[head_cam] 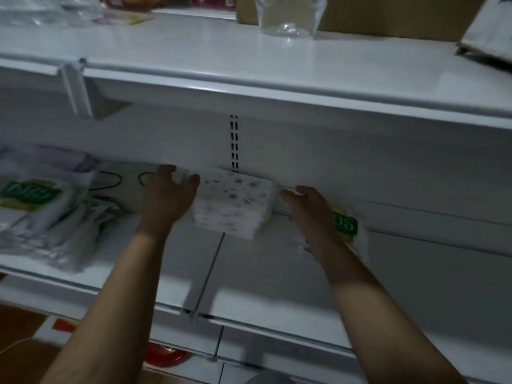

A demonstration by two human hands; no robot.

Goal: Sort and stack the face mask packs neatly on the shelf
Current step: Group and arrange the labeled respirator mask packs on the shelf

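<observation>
A stack of white face mask packs with blue speckles (235,203) stands on the white shelf (266,275) against its back wall. My left hand (166,195) rests against the stack's left side, fingers spread and curved toward it. My right hand (307,209) hovers just right of the stack with fingers loosely extended; whether it touches the stack is unclear. Under my right wrist lies a pack with a green label (346,225). More packs with a green label (36,200) are heaped at the left of the shelf. A white pack with black ear loops (122,181) lies behind my left hand.
The upper shelf (249,59) overhangs the working shelf and carries a clear plastic jar (288,15), cardboard boxes and a bag at the right. A slotted upright (234,142) runs down the back wall. Bare shelf extends to the right. A red object (163,353) sits below.
</observation>
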